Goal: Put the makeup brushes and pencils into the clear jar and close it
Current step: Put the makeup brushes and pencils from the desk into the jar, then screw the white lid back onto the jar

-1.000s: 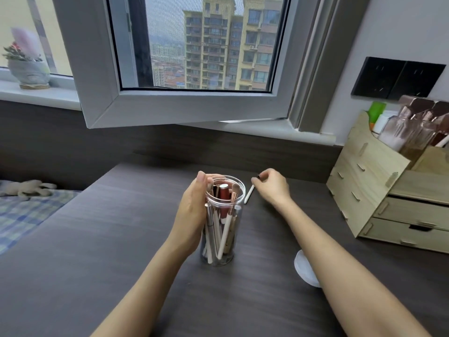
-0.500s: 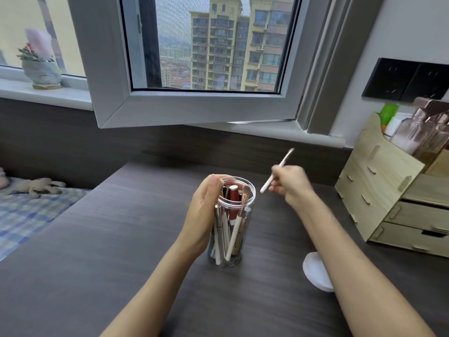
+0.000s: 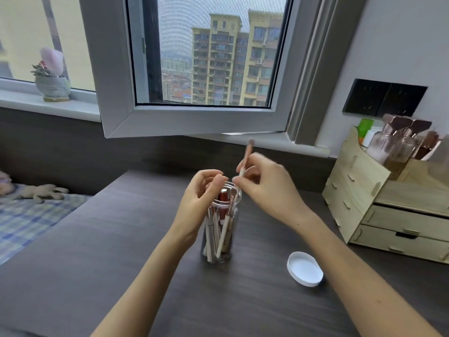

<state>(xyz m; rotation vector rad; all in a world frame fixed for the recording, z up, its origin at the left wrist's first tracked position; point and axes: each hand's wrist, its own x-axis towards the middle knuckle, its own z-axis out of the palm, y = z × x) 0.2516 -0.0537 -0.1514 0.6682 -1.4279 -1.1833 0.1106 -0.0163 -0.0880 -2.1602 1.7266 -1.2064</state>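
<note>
We see the clear jar (image 3: 220,229) upright on the dark wood-grain bench (image 3: 121,263), packed with pale brushes and pencils (image 3: 213,237) and a red tube. Our left hand (image 3: 196,198) cups its rim, grip loosely curled. Our right hand (image 3: 264,188) pinches a slim brush (image 3: 246,158) just above the mouth. The round white lid (image 3: 305,268) lies near right. No readable writing.

Soft daylight, blur on my moving hand

Flat, even light comes in through the window (image 3: 209,69) ahead of me and leaves only faint shadows on the dark worktop (image 3: 121,263). My right hand (image 3: 267,188) and its brush (image 3: 245,159) are smeared with motion blur, and the wide lens bends the edges.
</note>
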